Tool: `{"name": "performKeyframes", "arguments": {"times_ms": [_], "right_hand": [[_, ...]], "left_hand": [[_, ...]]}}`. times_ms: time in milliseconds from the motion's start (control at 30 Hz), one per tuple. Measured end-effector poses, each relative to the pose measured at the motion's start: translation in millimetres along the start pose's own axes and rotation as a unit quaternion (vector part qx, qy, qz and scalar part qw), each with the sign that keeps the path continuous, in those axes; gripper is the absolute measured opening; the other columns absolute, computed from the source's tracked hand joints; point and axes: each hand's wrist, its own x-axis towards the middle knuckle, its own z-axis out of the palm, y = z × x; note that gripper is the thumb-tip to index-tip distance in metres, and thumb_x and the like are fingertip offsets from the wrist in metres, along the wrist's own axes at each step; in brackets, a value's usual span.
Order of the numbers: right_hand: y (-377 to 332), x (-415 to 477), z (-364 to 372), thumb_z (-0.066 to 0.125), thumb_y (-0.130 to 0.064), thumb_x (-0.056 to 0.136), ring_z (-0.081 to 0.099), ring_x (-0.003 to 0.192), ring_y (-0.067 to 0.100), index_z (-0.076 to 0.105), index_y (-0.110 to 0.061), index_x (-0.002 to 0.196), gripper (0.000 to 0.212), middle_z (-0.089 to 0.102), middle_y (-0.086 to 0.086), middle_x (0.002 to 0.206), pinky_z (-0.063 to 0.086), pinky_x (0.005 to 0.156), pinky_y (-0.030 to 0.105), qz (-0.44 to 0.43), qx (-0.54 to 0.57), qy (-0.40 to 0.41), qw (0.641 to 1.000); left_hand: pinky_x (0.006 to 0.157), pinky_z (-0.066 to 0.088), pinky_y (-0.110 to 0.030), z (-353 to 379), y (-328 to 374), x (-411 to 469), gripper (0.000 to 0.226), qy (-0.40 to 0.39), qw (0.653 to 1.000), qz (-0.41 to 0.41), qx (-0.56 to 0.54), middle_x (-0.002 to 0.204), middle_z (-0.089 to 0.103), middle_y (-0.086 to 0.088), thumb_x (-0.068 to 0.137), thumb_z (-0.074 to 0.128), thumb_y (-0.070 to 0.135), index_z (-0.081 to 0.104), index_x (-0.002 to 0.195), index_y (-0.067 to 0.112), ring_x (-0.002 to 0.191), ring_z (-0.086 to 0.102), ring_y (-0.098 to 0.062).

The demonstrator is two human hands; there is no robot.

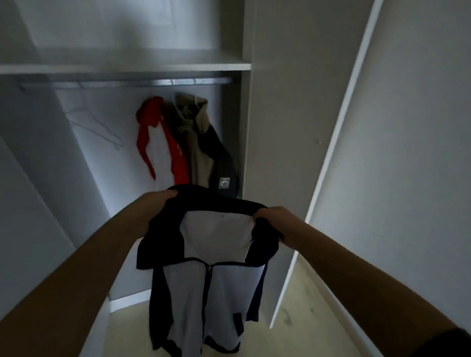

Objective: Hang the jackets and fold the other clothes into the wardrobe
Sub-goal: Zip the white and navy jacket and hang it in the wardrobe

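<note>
While aloft, jacket [216, 292] in both hands [158, 203] [275, 222]

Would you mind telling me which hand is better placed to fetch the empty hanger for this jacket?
Probably left. The left hand grips the jacket on the side nearer the empty hanger; the right hand is farther away.

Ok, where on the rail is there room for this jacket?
The rail is bare between the empty hanger and the red jacket. Its right end is crowded: that and the khaki jacket hang touching there.
</note>
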Motion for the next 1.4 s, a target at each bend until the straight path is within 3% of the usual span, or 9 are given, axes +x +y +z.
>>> {"name": "performKeyframes", "arguments": {"times_ms": [167, 433, 567, 833, 967, 1100, 1233, 1300, 1400], "right_hand": [[-43, 56, 70, 0.061, -0.011, 0.087, 0.065, 0.076, 0.024, 0.059, -0.003, 0.104, 0.019, 0.066, 0.014, 0.090, 0.058, 0.061, 0.027, 0.015, 0.017, -0.058, 0.998], [-83, 141, 173, 0.059, -0.008, 0.089, 0.062, 0.072, 0.022, 0.061, -0.008, 0.086, 0.003, 0.064, 0.011, 0.080, 0.055, 0.069, 0.033, 0.055, -0.021, -0.077, 0.995], [-104, 179, 228, 0.062, -0.007, 0.086, 0.063, 0.072, 0.023, 0.063, -0.007, 0.087, 0.002, 0.066, 0.012, 0.082, 0.055, 0.066, 0.032, 0.053, -0.055, -0.055, 0.996], [-141, 247, 295, 0.062, -0.011, 0.089, 0.064, 0.099, 0.028, 0.056, -0.006, 0.113, 0.025, 0.063, 0.015, 0.110, 0.057, 0.077, 0.037, 0.050, -0.168, -0.091, 0.980], [-172, 286, 322, 0.061, -0.013, 0.091, 0.062, 0.102, 0.026, 0.055, -0.004, 0.124, 0.034, 0.061, 0.016, 0.120, 0.055, 0.073, 0.031, 0.034, -0.212, -0.143, 0.966], [-217, 333, 367, 0.060, -0.020, 0.093, 0.053, 0.117, 0.025, 0.052, -0.009, 0.130, 0.040, 0.055, 0.008, 0.130, 0.047, 0.084, 0.033, -0.041, -0.250, -0.182, 0.950], [-269, 390, 427, 0.060, -0.027, 0.092, 0.053, 0.101, 0.020, 0.054, -0.014, 0.111, 0.024, 0.055, 0.008, 0.109, 0.044, 0.090, 0.030, -0.156, -0.278, -0.147, 0.936], [-290, 416, 453, 0.058, -0.027, 0.093, 0.053, 0.104, 0.018, 0.050, -0.015, 0.121, 0.031, 0.052, 0.006, 0.114, 0.041, 0.097, 0.029, -0.194, -0.296, -0.143, 0.924], [-311, 444, 484, 0.054, -0.025, 0.093, 0.041, 0.075, 0.005, 0.041, -0.022, 0.126, 0.036, 0.039, 0.001, 0.111, 0.031, 0.066, 0.012, -0.201, -0.287, -0.155, 0.924]], "left_hand": [[0.072, 0.052, -0.029, -70, 10, 45, 0.029, 0.044, 0.998, -0.002, -0.035, 0.102, 0.067, -0.014, 0.094, 0.056, 0.029, 0.063, 0.110, 0.005, 0.088, 0.064, -0.025], [0.063, 0.054, -0.028, -181, 34, 142, 0.029, 0.037, 0.998, -0.042, -0.018, 0.082, 0.074, -0.012, 0.089, 0.064, 0.032, 0.069, 0.096, 0.005, 0.076, 0.069, -0.024], [0.071, 0.055, -0.029, -236, 63, 188, 0.033, 0.008, 0.999, -0.036, 0.012, 0.096, 0.072, -0.013, 0.089, 0.064, 0.035, 0.067, 0.104, 0.005, 0.089, 0.068, -0.026], [0.074, 0.052, -0.028, -290, 98, 253, 0.028, 0.006, 1.000, -0.028, 0.003, 0.099, 0.068, -0.013, 0.094, 0.058, 0.029, 0.065, 0.103, 0.004, 0.088, 0.064, -0.025], [0.073, 0.051, -0.028, -314, 113, 279, 0.028, 0.036, 0.999, -0.026, -0.014, 0.099, 0.066, -0.013, 0.094, 0.057, 0.030, 0.063, 0.104, 0.004, 0.086, 0.063, -0.025], [0.064, 0.055, -0.025, -344, 125, 301, 0.026, 0.049, 0.995, -0.038, -0.074, 0.091, 0.071, -0.010, 0.092, 0.059, 0.029, 0.068, 0.095, 0.005, 0.085, 0.065, -0.023], [0.050, 0.053, -0.019, -364, 134, 324, 0.027, 0.092, 0.990, -0.036, -0.105, 0.074, 0.073, -0.008, 0.091, 0.061, 0.026, 0.073, 0.076, 0.008, 0.064, 0.069, -0.018], [0.047, 0.052, -0.017, -370, 141, 337, 0.025, 0.116, 0.987, -0.026, -0.106, 0.067, 0.073, -0.004, 0.091, 0.060, 0.025, 0.070, 0.075, 0.010, 0.060, 0.068, -0.015], [0.048, 0.052, -0.017, -377, 151, 354, 0.021, 0.141, 0.985, -0.018, -0.093, 0.063, 0.072, -0.001, 0.090, 0.061, 0.027, 0.067, 0.079, 0.010, 0.056, 0.068, -0.013]]}}
